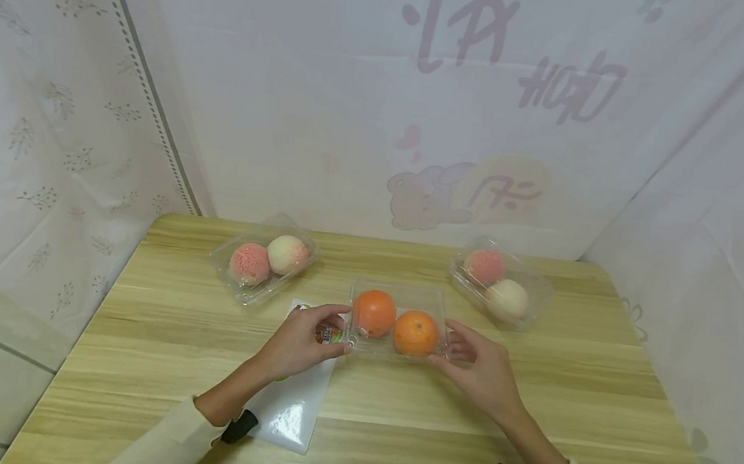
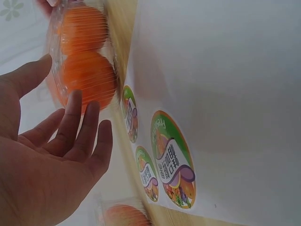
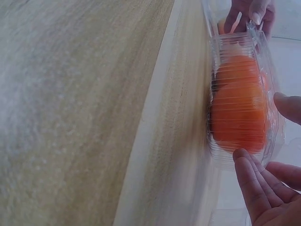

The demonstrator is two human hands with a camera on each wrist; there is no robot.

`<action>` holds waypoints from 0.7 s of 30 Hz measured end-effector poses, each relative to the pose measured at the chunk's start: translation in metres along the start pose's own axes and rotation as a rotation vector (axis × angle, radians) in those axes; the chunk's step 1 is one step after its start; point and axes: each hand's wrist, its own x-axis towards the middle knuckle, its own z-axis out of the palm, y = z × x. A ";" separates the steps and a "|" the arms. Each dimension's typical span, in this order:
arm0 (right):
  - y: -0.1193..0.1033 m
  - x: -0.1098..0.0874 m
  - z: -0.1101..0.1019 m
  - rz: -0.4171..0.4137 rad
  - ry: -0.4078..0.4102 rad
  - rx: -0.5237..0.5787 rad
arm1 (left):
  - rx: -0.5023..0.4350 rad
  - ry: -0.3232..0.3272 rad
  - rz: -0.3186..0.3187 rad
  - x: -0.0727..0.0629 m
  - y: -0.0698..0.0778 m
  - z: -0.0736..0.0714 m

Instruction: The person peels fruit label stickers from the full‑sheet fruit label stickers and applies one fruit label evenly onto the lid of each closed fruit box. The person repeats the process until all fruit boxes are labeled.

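Observation:
A clear plastic box (image 1: pixel 400 289) with two oranges (image 1: pixel 374 313) inside sits between my hands in the head view. My left hand (image 1: pixel 298 339) is at its left end, thumb by the near corner and fingertips by the side wall. My right hand (image 1: pixel 483 368) meets the other end in the same way. In the left wrist view the fingers (image 2: pixel 70 117) are spread and only gently bent. Fairly straight fingers (image 3: pixel 256 186) show at the box's end in the right wrist view. Under my left forearm lies a white sheet (image 1: pixel 299 406) with round fruit stickers (image 2: pixel 172 160).
Two more clear boxes stand at the back, each with two pink-and-white peach-like fruits: one box (image 1: pixel 252 238) on the left, another (image 1: pixel 537 283) on the right. The wooden table (image 1: pixel 431 450) ends against a pale printed curtain (image 1: pixel 332 92).

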 end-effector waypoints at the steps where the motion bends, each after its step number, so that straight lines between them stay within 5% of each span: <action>1: 0.000 0.000 0.000 0.001 0.000 -0.002 | 0.001 0.000 0.001 0.000 0.000 0.000; 21: 0.007 -0.004 0.004 -0.020 0.019 0.007 | 0.011 -0.004 -0.015 -0.002 -0.002 0.001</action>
